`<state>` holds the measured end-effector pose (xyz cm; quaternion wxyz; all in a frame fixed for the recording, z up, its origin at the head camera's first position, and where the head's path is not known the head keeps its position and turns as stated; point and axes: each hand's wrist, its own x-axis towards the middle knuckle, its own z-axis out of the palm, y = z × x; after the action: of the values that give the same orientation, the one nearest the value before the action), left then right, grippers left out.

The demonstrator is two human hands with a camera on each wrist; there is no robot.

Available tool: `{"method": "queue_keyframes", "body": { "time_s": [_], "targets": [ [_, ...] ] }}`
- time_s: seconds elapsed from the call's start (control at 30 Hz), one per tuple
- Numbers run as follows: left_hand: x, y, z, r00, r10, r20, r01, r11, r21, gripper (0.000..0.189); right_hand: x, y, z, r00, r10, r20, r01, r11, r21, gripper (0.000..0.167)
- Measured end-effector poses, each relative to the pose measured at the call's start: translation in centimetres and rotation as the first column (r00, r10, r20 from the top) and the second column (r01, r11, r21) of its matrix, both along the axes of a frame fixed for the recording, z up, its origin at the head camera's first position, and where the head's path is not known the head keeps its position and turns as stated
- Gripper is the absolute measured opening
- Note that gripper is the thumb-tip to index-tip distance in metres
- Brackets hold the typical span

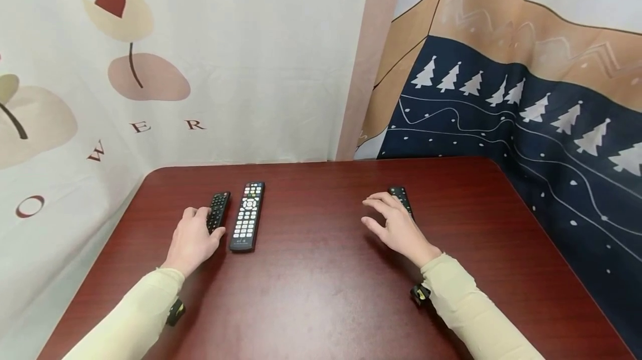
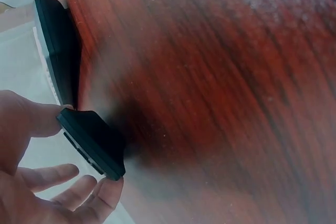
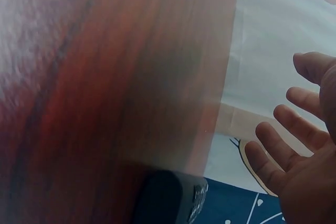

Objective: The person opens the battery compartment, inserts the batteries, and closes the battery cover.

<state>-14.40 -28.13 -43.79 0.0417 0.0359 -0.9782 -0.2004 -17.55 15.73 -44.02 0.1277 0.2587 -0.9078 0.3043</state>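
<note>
On the left side of the table, my left hand [image 1: 193,244] holds a black remote control [image 1: 218,208] by its edges. The left wrist view shows that remote [image 2: 100,140] between the thumb on one edge and a fingertip on the other. Just right of it lies a longer black remote with white buttons [image 1: 247,218]. My right hand [image 1: 398,229] hovers over the right half of the table with fingers spread and nothing in them. Beyond it lies a third black remote [image 1: 403,199], partly hidden by the hand. The right wrist view shows this remote's end [image 3: 160,198] beside the fingers.
The reddish-brown wooden table [image 1: 311,293] ends at a pale curtain [image 1: 261,70] printed with flowers and letters. To the right hangs a dark blue cloth [image 1: 526,126] with white trees. Both wrists carry small black devices [image 1: 420,293].
</note>
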Motion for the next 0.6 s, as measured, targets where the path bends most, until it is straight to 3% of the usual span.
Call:
{"method": "queue_keyframes", "body": {
  "time_s": [0.6],
  "targets": [
    [-0.4, 0.8, -0.4, 1.0, 0.013, -0.016, -0.014, 0.997, -0.076, 0.063, -1.5, 0.9, 1.2, 1.0, -0.025, 0.013, 0.025, 0.999, 0.026, 0.038]
  ]
}}
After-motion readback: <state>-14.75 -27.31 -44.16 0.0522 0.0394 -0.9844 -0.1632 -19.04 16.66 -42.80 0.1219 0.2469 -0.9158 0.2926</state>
